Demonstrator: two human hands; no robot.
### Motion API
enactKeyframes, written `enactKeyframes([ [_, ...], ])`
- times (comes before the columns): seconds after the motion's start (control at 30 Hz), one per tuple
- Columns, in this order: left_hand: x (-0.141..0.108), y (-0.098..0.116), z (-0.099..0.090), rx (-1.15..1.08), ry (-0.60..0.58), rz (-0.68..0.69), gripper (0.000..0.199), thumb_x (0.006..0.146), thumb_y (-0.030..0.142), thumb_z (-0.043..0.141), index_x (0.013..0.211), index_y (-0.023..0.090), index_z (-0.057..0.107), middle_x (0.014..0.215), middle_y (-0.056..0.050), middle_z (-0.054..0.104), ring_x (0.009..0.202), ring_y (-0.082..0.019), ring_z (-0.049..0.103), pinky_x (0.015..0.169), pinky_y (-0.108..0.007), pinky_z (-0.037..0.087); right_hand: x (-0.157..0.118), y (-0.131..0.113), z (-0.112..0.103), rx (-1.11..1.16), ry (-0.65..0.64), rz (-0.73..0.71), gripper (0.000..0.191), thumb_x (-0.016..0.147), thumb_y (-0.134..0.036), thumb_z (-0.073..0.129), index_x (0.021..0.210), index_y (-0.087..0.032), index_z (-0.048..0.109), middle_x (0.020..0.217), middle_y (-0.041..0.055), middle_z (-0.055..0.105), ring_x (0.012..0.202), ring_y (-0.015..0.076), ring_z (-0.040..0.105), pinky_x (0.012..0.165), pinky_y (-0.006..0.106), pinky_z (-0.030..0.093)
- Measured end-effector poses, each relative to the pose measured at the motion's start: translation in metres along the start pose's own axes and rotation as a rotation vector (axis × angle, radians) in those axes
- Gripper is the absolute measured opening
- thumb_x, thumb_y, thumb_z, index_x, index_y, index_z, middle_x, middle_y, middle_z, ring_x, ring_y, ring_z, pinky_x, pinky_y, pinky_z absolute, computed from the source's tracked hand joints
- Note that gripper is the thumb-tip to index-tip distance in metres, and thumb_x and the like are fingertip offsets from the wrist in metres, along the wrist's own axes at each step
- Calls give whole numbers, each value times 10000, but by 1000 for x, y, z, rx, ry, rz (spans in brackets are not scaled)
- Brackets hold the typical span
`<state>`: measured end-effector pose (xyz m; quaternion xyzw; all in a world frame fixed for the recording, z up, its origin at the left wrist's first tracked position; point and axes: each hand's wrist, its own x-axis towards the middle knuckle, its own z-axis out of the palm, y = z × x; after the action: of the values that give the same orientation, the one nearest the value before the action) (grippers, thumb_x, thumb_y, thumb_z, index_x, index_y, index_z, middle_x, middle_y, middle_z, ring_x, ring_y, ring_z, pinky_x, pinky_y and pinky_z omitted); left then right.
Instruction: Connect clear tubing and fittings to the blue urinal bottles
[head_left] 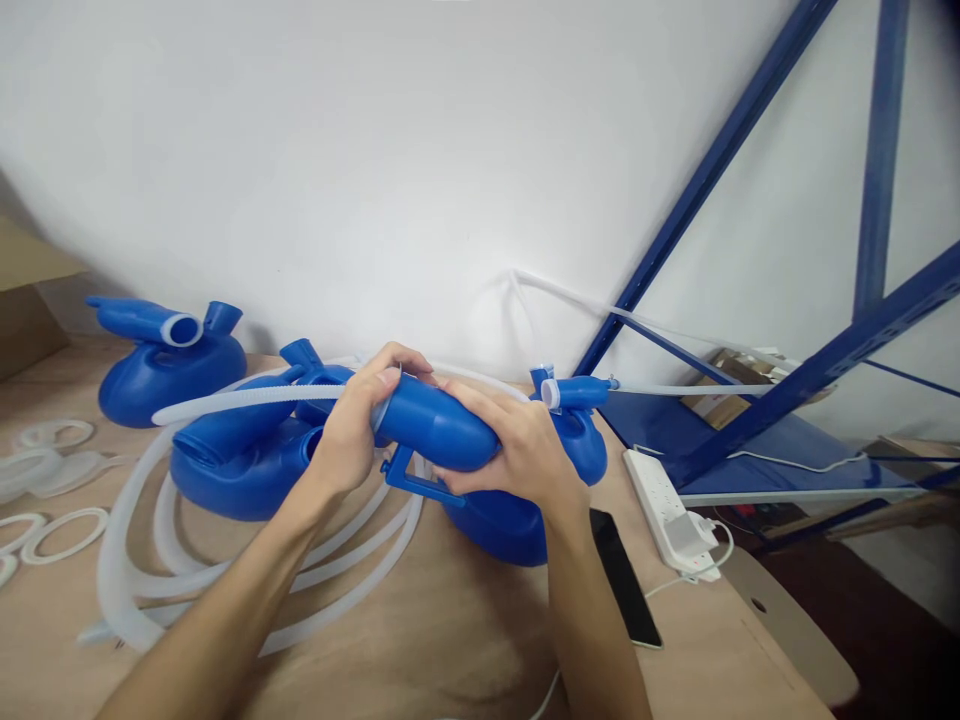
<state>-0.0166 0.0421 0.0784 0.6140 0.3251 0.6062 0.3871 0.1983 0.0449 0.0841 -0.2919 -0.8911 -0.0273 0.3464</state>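
Both hands hold a blue plastic urinal funnel [442,422] in the air above the table. My left hand [351,425] is closed around its left end, by a pale ring partly covered by the fingers. My right hand [521,435] wraps the rounded right end, thumb underneath. Just below the funnel is a blue bracket-shaped handle [424,482]; whether it joins the funnel I cannot tell. A blue urinal bottle [502,530] lies below my right hand, partly hidden. To the left sits another blue bottle [240,480], with a white corrugated hose [240,400] passing above it.
More blue bottles stand at the back left [172,375] and right [581,440]. Coiled white tubing [124,540] and white rings [66,535] lie left. A phone [622,580] and power strip [664,510] are right, near a blue metal shelf [750,480]. A wall rises behind.
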Motion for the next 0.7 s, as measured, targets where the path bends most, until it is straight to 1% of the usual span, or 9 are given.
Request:
enactKeyframes([
  [0.1,3,-4,4,-10,66,-127,336,928,503,470,915,211,637,870,-29,645,763,-216,577,632,-315,495,0,6,5,-44,-5,2,766,854,-487,825,1546,-345,527,1452,14,699,1302,293,695,1041,431,612],
  [0.2,3,0,9,-48,130,-255,342,910,524,505,887,206,629,812,-13,617,683,-183,543,544,-276,441,-1,11,6,-101,-2,-34,726,878,-523,807,1527,-324,548,1447,31,704,1288,293,703,1037,442,606],
  [0.27,3,5,10,-71,136,-304,388,903,560,518,971,200,645,883,-25,656,706,-184,580,538,-265,452,-1,12,5,-106,9,-40,715,880,-532,800,1515,-305,562,1434,38,713,1267,294,715,1034,438,605],
  [0.33,3,9,7,-81,112,-316,499,920,623,496,1159,206,633,977,-44,690,744,-194,624,563,-272,493,-1,13,3,-83,20,-7,719,867,-526,807,1512,-316,568,1414,26,726,1230,291,736,1028,426,611],
  [0.4,5,10,1,-78,74,-286,614,940,686,452,1321,216,562,1052,-66,704,806,-211,667,614,-294,544,-1,16,0,-49,49,60,759,843,-526,823,1526,-334,554,1401,13,733,1195,290,753,1021,421,619],
  [0.47,5,9,-7,-45,18,-252,663,937,715,477,1376,221,523,1104,-83,711,895,-234,699,663,-314,582,-3,21,-4,-14,108,123,802,827,-528,832,1543,-327,532,1430,20,715,1214,300,747,1033,431,619],
  [0.53,5,9,-14,27,-92,-252,648,898,689,617,1335,212,570,1074,-83,729,923,-248,717,684,-320,596,-5,27,-9,7,190,175,832,818,-535,839,1551,-307,520,1481,40,678,1275,321,716,1057,453,610],
  [0.6,4,9,-17,102,-206,-254,556,840,597,771,1208,193,670,999,-77,752,886,-242,725,683,-306,592,-8,32,-14,10,247,210,844,815,-541,843,1551,-287,518,1509,63,655,1323,342,684,1079,478,599],
  [0.7,3,10,-15,110,-228,-174,367,819,484,851,987,172,758,932,-76,769,795,-197,709,654,-266,569,-11,35,-18,10,257,224,863,800,-550,856,1547,-271,527,1503,83,657,1331,363,676,1084,499,595],
])
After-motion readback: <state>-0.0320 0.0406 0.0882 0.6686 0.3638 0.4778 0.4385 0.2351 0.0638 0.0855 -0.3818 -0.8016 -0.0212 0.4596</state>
